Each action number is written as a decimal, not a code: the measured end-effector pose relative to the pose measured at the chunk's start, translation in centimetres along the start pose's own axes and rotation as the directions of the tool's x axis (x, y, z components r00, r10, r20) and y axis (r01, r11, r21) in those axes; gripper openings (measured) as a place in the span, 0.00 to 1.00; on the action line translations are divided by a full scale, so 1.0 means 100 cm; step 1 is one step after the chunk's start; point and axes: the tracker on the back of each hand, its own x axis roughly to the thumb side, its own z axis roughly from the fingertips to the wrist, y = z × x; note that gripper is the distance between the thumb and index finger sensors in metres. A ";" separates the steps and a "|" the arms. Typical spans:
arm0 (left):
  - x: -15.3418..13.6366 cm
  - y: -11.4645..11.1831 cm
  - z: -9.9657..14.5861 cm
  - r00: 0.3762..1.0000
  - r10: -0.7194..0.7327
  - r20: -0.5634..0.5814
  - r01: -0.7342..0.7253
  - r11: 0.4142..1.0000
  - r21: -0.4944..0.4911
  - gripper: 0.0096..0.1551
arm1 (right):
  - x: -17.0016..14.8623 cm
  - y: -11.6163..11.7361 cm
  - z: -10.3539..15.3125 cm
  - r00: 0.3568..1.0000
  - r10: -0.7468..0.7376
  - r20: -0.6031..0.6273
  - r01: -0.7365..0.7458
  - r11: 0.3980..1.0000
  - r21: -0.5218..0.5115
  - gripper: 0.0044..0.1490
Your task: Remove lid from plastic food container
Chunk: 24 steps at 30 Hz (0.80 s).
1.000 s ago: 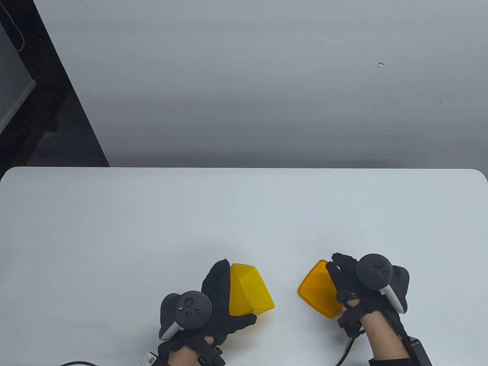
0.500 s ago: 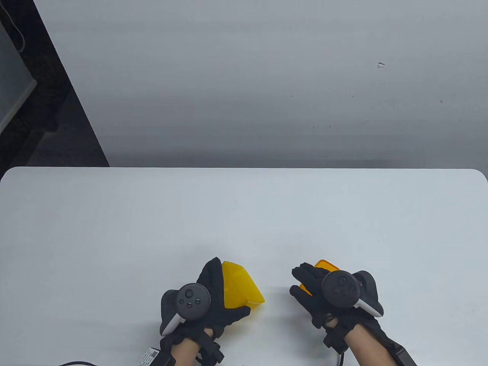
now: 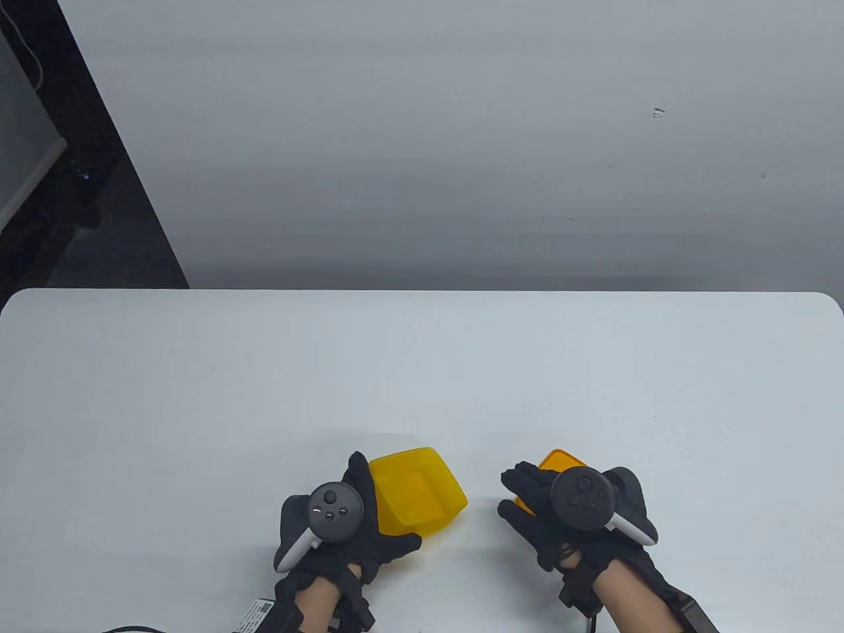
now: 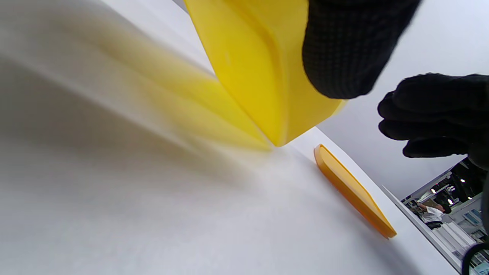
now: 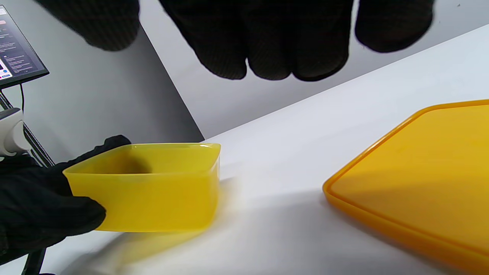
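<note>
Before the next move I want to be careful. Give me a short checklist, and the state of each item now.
1. Lid is off the container: ok.
2. Lid lies flat on the table: ok.
3. Right hand is free of the lid, fingers above it: ok.
4. Left hand grips the container wall: ok.
5. Container rests flat on the table: cannot tell, blurred.
6. Container is empty: ok.

A white table (image 3: 422,369) stands against a plain grey wall (image 3: 422,145); a dark monitor (image 5: 17,53) sits at left.
</note>
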 end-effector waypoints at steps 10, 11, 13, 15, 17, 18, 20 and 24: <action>-0.008 0.000 -0.001 0.973 -0.175 -0.153 0.134 0.960 -0.246 0.81 | -0.001 -0.001 0.000 1.000 -0.012 -0.012 0.012 1.000 0.017 0.43; -0.005 0.004 0.002 0.973 -0.179 -0.147 0.141 0.961 -0.238 0.80 | -0.001 -0.002 0.001 1.000 -0.015 -0.012 0.015 1.000 0.012 0.43; 0.002 0.013 0.007 0.975 -0.188 -0.119 0.165 0.970 -0.179 0.79 | -0.001 -0.004 0.001 1.000 -0.014 -0.008 0.014 1.000 -0.002 0.44; 0.012 0.022 0.015 0.973 -0.218 -0.075 0.211 0.974 -0.086 0.72 | 0.000 -0.006 0.002 1.000 -0.009 -0.005 0.009 1.000 -0.019 0.44; 0.024 0.030 0.022 0.966 -0.258 -0.020 0.258 0.965 0.040 0.65 | 0.002 -0.008 0.003 1.000 0.001 0.004 -0.001 0.999 -0.044 0.44; 0.030 0.032 0.025 0.961 -0.278 0.005 0.277 0.957 0.083 0.60 | 0.003 -0.010 0.003 1.000 0.015 0.013 -0.014 0.998 -0.069 0.44; 0.043 0.034 0.031 0.948 -0.313 0.064 0.298 0.939 0.174 0.54 | 0.008 -0.013 0.005 0.998 0.052 0.034 -0.048 0.992 -0.121 0.44; 0.064 0.029 0.039 0.922 -0.354 0.154 0.312 0.918 0.246 0.51 | 0.019 -0.016 0.009 0.985 0.150 0.080 -0.131 0.971 -0.201 0.46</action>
